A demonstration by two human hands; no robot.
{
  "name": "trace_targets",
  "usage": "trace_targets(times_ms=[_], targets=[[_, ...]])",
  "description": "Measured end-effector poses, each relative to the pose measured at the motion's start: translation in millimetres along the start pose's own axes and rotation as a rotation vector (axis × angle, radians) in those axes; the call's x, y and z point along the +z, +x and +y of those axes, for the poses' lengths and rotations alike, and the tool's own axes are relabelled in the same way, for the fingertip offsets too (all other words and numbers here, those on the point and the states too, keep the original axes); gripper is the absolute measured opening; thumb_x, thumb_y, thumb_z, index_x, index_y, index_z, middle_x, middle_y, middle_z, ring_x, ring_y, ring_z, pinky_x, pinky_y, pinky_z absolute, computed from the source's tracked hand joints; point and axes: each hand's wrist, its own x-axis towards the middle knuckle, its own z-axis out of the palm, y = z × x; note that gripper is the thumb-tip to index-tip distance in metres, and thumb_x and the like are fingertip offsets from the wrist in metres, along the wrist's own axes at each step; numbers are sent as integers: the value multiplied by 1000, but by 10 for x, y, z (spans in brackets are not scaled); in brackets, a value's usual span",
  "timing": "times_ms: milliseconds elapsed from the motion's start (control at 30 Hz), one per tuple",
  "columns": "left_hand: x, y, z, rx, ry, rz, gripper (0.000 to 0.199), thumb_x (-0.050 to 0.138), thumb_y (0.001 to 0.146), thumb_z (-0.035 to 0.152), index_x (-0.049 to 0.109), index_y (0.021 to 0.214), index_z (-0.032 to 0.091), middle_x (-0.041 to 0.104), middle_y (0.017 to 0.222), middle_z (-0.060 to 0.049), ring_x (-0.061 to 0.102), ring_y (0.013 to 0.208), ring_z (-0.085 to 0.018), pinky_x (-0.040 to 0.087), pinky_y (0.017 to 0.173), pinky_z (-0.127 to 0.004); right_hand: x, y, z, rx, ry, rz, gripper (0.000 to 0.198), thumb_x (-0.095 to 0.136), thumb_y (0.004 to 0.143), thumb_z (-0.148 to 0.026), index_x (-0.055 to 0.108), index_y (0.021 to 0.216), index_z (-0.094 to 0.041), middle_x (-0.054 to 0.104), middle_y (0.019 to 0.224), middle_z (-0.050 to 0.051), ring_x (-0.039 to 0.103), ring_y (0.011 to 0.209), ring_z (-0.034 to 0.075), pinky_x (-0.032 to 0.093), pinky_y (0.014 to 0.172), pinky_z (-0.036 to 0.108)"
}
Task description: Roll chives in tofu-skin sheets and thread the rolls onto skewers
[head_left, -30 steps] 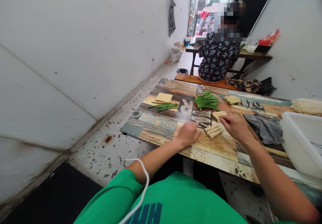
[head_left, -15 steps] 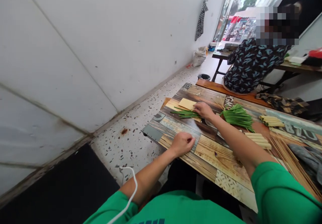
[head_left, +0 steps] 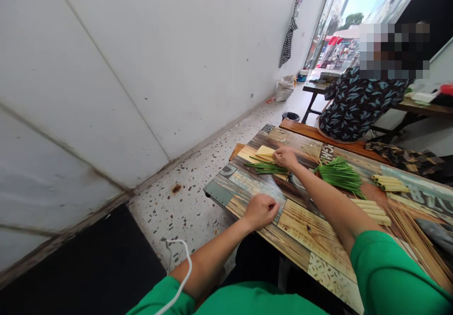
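My right hand (head_left: 286, 157) reaches across the table, its fingers pinched at the near right corner of a pale yellow tofu-skin sheet (head_left: 264, 152) on a small stack. The corner seems slightly raised; the fingertips are partly hidden. Just in front of the stack lies a small bunch of green chives (head_left: 264, 167). A larger fanned bundle of chives (head_left: 339, 177) rests right of my right forearm. My left hand (head_left: 261, 211) is curled into a loose fist on the table's near edge, with nothing visible in it.
Rolled tofu skins (head_left: 389, 183) and thin wooden skewers (head_left: 419, 239) lie on the table (head_left: 300, 216) to the right. A person in a leaf-patterned shirt (head_left: 364, 102) sits on a bench (head_left: 304, 128) beyond. A white wall (head_left: 177, 60) runs along the left.
The view has tilted slightly, so everything sits a little lower and further right. My right fingers have closed on the sheet's corner. The left fist stays at the table edge.
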Motion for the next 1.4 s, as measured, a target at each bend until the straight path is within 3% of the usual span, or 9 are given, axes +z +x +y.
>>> trace_targets(times_ms=[167,267,367,533,600,833,1000,1167,1400], targets=[[16,7,-8,-2,11,-7,34,52,89,27,58,56,18,63,62,-3,55,61,-14,34,61,-27,-578,46,96,124,45,216,40,43,88,-32,76,91,-10,73,79,8,62,68,17,40,60,25],[25,3,-13,-4,4,3,35,52,89,28,58,56,18,63,61,-3,54,61,-14,33,60,-27,-1048,-114,174,52,44,353,36,48,86,-36,75,85,-12,72,76,7,60,67,16,40,63,26],[39,-9,-14,-12,-36,34,34,53,88,27,59,56,18,62,60,-2,54,60,-14,34,60,-27,-1299,-517,91,-103,-65,305,32,48,87,-34,73,81,-16,71,76,7,59,68,17,40,65,27],[43,-14,-50,-152,-214,229,31,52,90,27,67,64,17,67,65,-2,58,63,-13,41,64,-25,-1004,-1336,-239,-380,-130,-278,33,47,93,-32,70,74,-18,70,76,10,61,70,18,44,68,28],[12,2,-94,-220,-278,319,26,54,89,26,71,72,17,70,72,-3,61,68,-14,44,68,-24,-819,-1431,-304,-381,-152,-382,32,46,95,-32,73,84,-19,72,84,10,64,78,20,46,72,28],[-126,40,-288,-308,-322,444,18,58,86,22,74,79,17,74,81,-4,66,76,-15,49,75,-26,-443,-668,-374,-240,-447,-379,43,60,87,-26,60,130,-20,65,116,16,65,101,27,50,76,29],[-97,7,-294,-257,-269,390,21,57,87,24,74,76,17,73,76,-3,64,70,-15,47,69,-25,-236,-233,-505,-309,-449,-460,30,62,86,-25,69,113,-14,68,112,17,66,102,27,51,81,28],[-68,-5,-320,-242,-237,347,22,57,88,23,74,76,17,72,76,-4,64,71,-15,47,70,-25,-138,-178,-567,-308,-467,-465,21,58,83,-14,75,96,-10,72,102,20,68,98,27,50,81,29],[-376,318,-302,-20,25,328,24,53,93,22,72,108,23,71,109,-10,59,106,-24,41,96,-40,-440,-355,-421,-342,-455,-449,17,64,78,-21,77,87,-15,75,90,13,69,84,23,48,71,27]])
